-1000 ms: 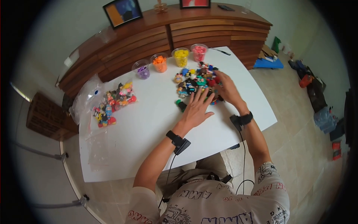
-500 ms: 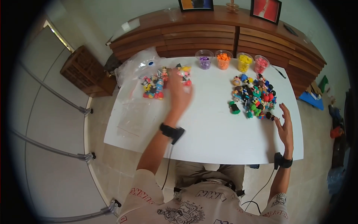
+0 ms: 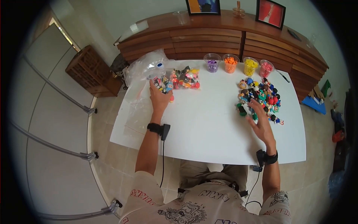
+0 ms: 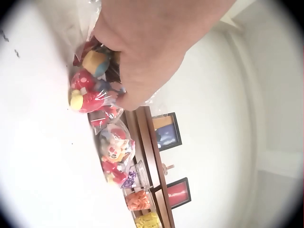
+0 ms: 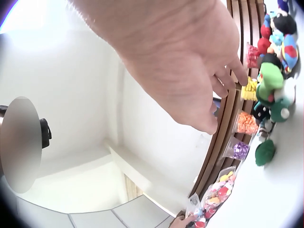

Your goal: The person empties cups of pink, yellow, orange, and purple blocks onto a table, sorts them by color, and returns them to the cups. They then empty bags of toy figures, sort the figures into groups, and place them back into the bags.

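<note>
White table (image 3: pixel 212 130) standing before a wooden cabinet (image 3: pixel 209 37).
Left hand (image 3: pixel 159 100) is curling its fingers round bagged figurines (image 3: pixel 169 85) on the table's left; right hand (image 3: pixel 262 124), fingers loosely extended, is hovering at the near edge of a loose figurine pile (image 3: pixel 261 94), right.

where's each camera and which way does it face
Head view: on the head, facing forward and down at the table; left hand, right hand, arms, shirt show.
Left wrist view: worn there, facing past the left hand at bagged figures.
Right wrist view: worn there, facing past the right hand at loose figures; the left hand shows too.
Both wrist views share the orange cup.
</note>
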Demonstrator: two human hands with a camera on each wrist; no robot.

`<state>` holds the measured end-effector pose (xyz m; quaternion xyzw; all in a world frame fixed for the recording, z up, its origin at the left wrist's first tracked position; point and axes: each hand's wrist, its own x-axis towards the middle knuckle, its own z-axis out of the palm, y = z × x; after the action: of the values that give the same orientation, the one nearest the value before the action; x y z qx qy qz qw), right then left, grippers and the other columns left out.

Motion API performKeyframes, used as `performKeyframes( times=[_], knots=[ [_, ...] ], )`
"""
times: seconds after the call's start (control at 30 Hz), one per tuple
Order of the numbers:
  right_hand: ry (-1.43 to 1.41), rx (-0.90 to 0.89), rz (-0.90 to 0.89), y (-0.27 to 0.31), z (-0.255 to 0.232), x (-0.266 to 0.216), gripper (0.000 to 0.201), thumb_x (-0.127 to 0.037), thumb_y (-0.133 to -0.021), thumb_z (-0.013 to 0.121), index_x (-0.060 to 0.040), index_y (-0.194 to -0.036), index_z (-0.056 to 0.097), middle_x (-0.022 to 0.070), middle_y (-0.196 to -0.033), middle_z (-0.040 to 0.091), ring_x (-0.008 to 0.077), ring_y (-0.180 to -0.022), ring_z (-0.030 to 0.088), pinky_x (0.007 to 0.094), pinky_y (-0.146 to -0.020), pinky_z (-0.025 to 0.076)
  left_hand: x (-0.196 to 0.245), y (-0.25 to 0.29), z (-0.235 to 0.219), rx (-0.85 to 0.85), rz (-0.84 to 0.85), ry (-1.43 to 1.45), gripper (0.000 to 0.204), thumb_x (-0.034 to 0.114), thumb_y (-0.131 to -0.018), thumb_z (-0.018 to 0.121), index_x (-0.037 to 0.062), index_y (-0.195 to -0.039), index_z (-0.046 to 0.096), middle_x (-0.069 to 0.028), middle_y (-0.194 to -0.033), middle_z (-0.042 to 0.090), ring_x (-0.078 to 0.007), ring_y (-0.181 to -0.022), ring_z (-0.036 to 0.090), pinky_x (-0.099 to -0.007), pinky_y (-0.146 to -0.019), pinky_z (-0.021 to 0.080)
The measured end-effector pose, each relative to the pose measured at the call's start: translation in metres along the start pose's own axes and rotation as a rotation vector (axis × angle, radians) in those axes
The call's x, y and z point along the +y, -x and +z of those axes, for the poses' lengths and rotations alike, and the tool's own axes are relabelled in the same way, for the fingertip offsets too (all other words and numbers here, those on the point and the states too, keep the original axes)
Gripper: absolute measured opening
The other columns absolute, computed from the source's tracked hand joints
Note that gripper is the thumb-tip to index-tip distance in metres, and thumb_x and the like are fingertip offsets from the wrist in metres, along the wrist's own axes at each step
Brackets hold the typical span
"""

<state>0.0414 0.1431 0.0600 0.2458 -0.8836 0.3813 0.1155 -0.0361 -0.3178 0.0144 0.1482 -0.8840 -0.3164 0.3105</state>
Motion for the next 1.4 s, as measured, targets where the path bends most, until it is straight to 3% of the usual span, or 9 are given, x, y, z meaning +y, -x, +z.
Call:
performKeyframes(
  times=[0.13, 0.23, 0.37, 0.47, 0.53, 0.6, 0.67, 1.1, 1.4],
  knots=[
    [-0.128, -0.104, -0.068, 0.005, 0.023, -0.011, 0.062, -0.003, -0.092, 0.071, -0.008, -0.15, 0.05, 0.0188, -0.157, 0.048, 0.036, -0.146, 0.046, 0.0444, -0.122, 0.035, 0.04, 0.038, 0.0, -0.055, 0.224, 0.139, 0.109, 0.022, -0.077, 0.087, -0.0055, -0.16, 0.022, -0.0308, -0.151, 0.047, -0.0468, -0.136, 0.052, -0.0499, -0.114, 0.044],
    [-0.198, -0.245, 0.019, 0.001, 0.038, -0.027, 0.075, -0.011, -0.096, 0.072, -0.0077, -0.16, 0.033, 0.0204, -0.156, 0.048, 0.0343, -0.129, 0.061, 0.0443, -0.105, 0.053, 0.106, 0.07, -0.003, -0.292, 0.227, 0.297, 0.104, 0.021, -0.079, 0.087, -0.0052, -0.159, 0.026, -0.0313, -0.153, 0.047, -0.0407, -0.14, 0.052, -0.0434, -0.114, 0.044],
    [-0.322, -0.142, 0.076, -0.001, 0.048, -0.039, 0.087, -0.019, -0.095, 0.075, -0.0054, -0.164, 0.023, 0.0251, -0.147, 0.054, 0.0404, -0.118, 0.065, 0.0474, -0.1, 0.054, 0.184, 0.096, 0.036, -0.523, 0.207, 0.508, 0.108, 0.025, -0.078, 0.089, -0.0061, -0.159, 0.025, -0.0318, -0.147, 0.052, -0.0402, -0.133, 0.058, -0.0426, -0.112, 0.046],
    [-0.112, 0.135, 0.055, -0.006, 0.046, -0.018, 0.091, -0.024, -0.093, 0.079, -0.0031, -0.163, 0.025, 0.0272, -0.142, 0.058, 0.0378, -0.116, 0.067, 0.0451, -0.098, 0.054, 0.22, 0.09, 0.056, -0.695, 0.127, 0.461, 0.097, 0.02, -0.087, 0.085, -0.0017, -0.16, 0.026, -0.0249, -0.141, 0.058, -0.0278, -0.122, 0.064, -0.0382, -0.102, 0.053],
    [-0.289, 0.306, 0.12, -0.007, 0.026, -0.002, 0.088, -0.028, -0.094, 0.079, -0.0001, -0.161, 0.029, 0.0285, -0.131, 0.064, 0.034, -0.108, 0.07, 0.0419, -0.092, 0.056, 0.228, 0.084, 0.066, -1.061, -0.07, 0.953, 0.084, 0.018, -0.095, 0.079, -0.0021, -0.159, 0.028, -0.0206, -0.135, 0.062, -0.021, -0.119, 0.065, -0.0329, -0.097, 0.055],
    [-0.221, 0.296, 0.302, -0.01, 0.006, 0.007, 0.078, -0.043, -0.099, 0.072, 0.0033, -0.154, 0.041, 0.0185, -0.09, 0.075, 0.0247, -0.078, 0.074, 0.037, -0.071, 0.057, 0.233, 0.09, 0.072, -1.057, -0.026, 1.071, 0.071, 0.01, -0.099, 0.074, -0.0028, -0.157, 0.034, -0.0177, -0.13, 0.065, -0.0158, -0.116, 0.065, -0.0295, -0.093, 0.056],
    [-0.298, 0.329, 0.354, -0.017, -0.009, 0.002, 0.066, -0.044, -0.104, 0.064, 0.0047, -0.147, 0.05, 0.0147, -0.076, 0.072, 0.021, -0.068, 0.072, 0.0344, -0.063, 0.056, 0.235, 0.094, 0.079, -1.007, 0.26, 1.097, 0.06, 0.008, -0.1, 0.071, -0.0044, -0.151, 0.043, -0.0166, -0.126, 0.068, -0.0167, -0.114, 0.067, -0.0289, -0.094, 0.057],
    [0.064, 0.312, 0.239, -0.1, -0.043, 0.044, 0.038, -0.028, -0.103, 0.062, -0.0004, -0.082, 0.077, 0.0137, -0.064, 0.071, 0.029, -0.061, 0.071, 0.0402, -0.064, 0.056, 0.269, 0.055, 0.116, -0.703, 0.282, 0.641, 0.025, 0.009, -0.101, 0.069, -0.0106, -0.117, 0.072, -0.0148, -0.102, 0.078, -0.0164, -0.082, 0.076, -0.0278, -0.069, 0.063],
    [0.443, 0.315, 0.152, -0.157, -0.047, 0.062, 0.033, -0.036, -0.093, 0.073, -0.0051, -0.084, 0.08, 0.0184, -0.071, 0.071, 0.0373, -0.071, 0.072, 0.0469, -0.067, 0.055, 0.262, 0.004, 0.135, -0.769, 0.053, 0.728, 0.025, 0.018, -0.096, 0.079, -0.0036, -0.087, 0.07, -0.0095, -0.079, 0.074, -0.0134, -0.062, 0.071, -0.024, -0.056, 0.058]
  ],
)
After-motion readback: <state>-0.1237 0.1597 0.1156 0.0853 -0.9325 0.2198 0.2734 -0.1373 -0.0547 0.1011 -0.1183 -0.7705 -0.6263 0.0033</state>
